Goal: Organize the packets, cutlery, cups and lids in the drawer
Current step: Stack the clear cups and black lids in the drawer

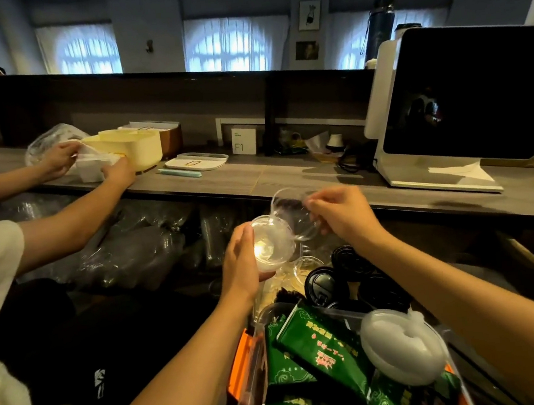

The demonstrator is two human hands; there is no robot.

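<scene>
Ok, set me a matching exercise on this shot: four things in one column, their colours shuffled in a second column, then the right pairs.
Things:
1. packets
2. coffee-cup lids
3. lid in the right hand
4. box on the counter

Colours:
A. black
B. cream yellow
C. green
D. clear

Pairs: 1-C, 2-A, 3-D, 4-B

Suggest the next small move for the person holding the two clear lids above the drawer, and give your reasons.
Probably bring the clear lid in the right hand down onto the one cupped in the left hand, nesting them. Both lids are already held close together, and black lids below lie grouped.
</scene>
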